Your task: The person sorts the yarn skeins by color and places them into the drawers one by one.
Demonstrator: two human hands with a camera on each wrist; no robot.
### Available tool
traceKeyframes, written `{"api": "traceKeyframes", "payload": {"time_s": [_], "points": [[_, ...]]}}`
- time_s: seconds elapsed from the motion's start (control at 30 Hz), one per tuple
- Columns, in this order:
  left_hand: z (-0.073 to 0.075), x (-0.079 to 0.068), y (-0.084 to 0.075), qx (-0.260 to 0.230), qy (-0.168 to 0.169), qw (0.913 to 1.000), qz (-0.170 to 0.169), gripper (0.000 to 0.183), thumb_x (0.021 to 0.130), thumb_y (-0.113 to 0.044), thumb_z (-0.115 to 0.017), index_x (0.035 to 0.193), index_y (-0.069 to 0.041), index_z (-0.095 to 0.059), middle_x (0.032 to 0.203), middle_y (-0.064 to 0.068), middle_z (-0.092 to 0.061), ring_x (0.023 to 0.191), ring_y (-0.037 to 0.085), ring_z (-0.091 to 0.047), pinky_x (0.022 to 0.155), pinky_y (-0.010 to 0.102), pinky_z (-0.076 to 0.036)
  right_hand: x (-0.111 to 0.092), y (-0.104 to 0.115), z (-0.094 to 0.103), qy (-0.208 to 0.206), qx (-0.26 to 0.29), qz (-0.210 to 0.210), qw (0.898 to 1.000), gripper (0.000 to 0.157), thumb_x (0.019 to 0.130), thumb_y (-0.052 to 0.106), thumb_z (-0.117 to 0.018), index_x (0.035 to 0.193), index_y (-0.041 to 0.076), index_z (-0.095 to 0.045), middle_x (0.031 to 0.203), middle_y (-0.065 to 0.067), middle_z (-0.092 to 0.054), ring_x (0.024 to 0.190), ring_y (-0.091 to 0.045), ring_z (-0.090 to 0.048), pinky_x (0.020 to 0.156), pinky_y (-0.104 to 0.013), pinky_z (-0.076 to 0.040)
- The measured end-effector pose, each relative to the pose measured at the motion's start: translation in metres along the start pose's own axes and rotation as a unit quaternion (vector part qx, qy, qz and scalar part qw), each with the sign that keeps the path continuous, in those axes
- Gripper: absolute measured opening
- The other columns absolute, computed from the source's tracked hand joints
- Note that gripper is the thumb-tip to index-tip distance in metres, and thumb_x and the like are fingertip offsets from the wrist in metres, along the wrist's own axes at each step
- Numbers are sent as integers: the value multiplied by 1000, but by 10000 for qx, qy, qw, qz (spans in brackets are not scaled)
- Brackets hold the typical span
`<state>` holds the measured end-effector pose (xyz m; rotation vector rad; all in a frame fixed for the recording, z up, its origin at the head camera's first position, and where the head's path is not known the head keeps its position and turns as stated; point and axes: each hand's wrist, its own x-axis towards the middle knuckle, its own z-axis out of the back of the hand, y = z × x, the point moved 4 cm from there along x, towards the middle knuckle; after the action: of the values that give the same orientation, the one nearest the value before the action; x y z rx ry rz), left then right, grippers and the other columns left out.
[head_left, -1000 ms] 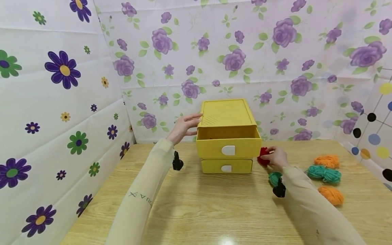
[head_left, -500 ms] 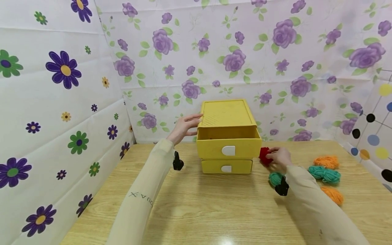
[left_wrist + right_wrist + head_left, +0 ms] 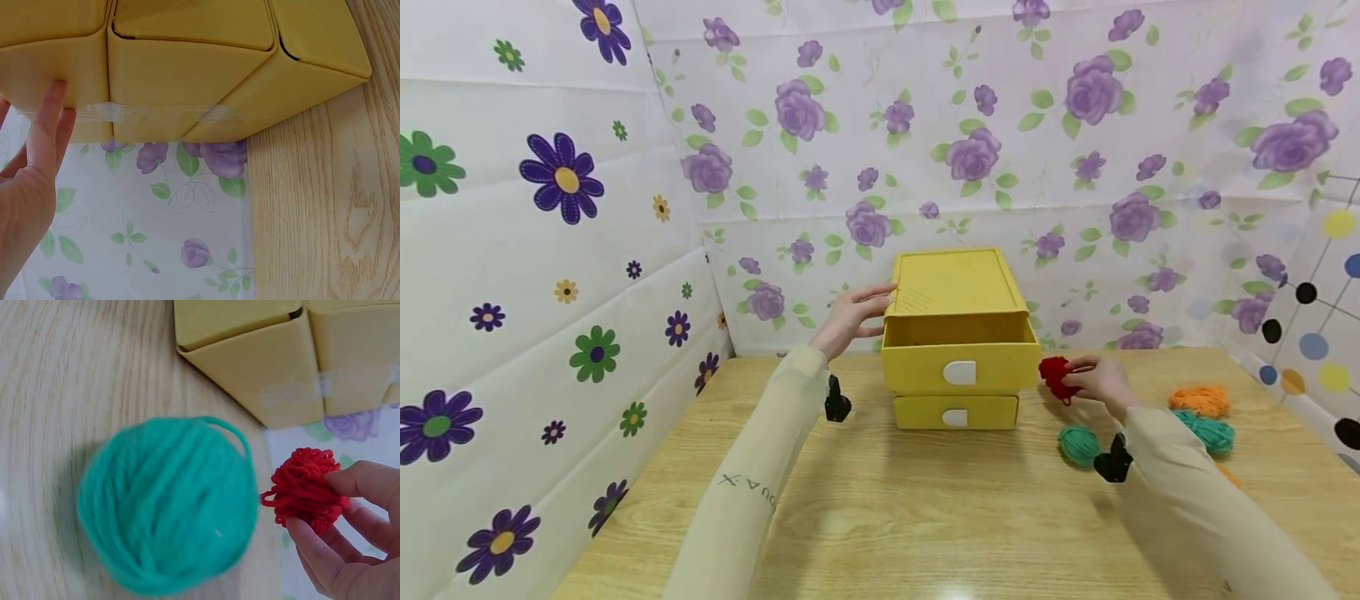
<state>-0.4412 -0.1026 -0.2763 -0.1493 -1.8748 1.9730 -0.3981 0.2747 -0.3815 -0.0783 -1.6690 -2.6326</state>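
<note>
My right hand [image 3: 1102,382] pinches a small bundle of red yarn [image 3: 307,487] between thumb and fingers, just right of the yellow drawer box [image 3: 958,282]. The box's upper drawer [image 3: 917,367] is pulled out and its lower drawer [image 3: 917,411] is in. My left hand [image 3: 856,317] rests on the box's left side with fingers extended; in the left wrist view a fingertip [image 3: 57,89] touches the yellow side wall. A teal yarn ball [image 3: 165,506] lies on the table below the red yarn. Most of the drawer's inside is hidden behind its front.
At the table's right lie an orange yarn bundle [image 3: 1199,400] and a teal yarn bundle [image 3: 1208,432]. Another orange piece [image 3: 1229,476] is mostly hidden by the right sleeve. A flowered cloth [image 3: 925,167] hangs behind the wooden table [image 3: 880,508].
My right hand has moved slightly right with the red yarn, away from the box side. More of the near teal ball shows. The left hand keeps its place on the box.
</note>
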Motion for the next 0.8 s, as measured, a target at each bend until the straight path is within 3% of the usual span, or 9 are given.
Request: {"api": "traceKeyframes", "payload": {"time_s": [0.27, 0.53, 0.8], "points": [[1, 1, 1, 2, -19, 10000, -33, 37, 91, -21, -57, 128, -13, -55, 125, 1, -50, 103, 24, -53, 78, 40, -48, -3, 10, 13, 204, 132, 24, 9997, 42, 83, 2, -62, 116, -19, -47, 102, -23, -59, 81, -19, -60, 75, -40, -49], [1, 1, 2, 20, -2, 10000, -9, 37, 91, -22, -57, 127, -14, -55, 125, 1, -50, 103, 25, -52, 79, 40, -48, -7, 19, 22, 354, 129, 183, 9991, 45, 83, 2, -64, 118, -19, -45, 107, -27, -56, 79, -13, -60, 71, -32, -51], [1, 1, 1, 22, -4, 10000, -7, 38, 91, -21, -57, 128, -14, -55, 125, 1, -50, 104, 24, -52, 79, 41, -47, -8, 28, 33, 589, 137, 468, 9971, 44, 81, 2, -65, 117, -18, -48, 104, -24, -57, 79, -12, -60, 77, -40, -48]]}}
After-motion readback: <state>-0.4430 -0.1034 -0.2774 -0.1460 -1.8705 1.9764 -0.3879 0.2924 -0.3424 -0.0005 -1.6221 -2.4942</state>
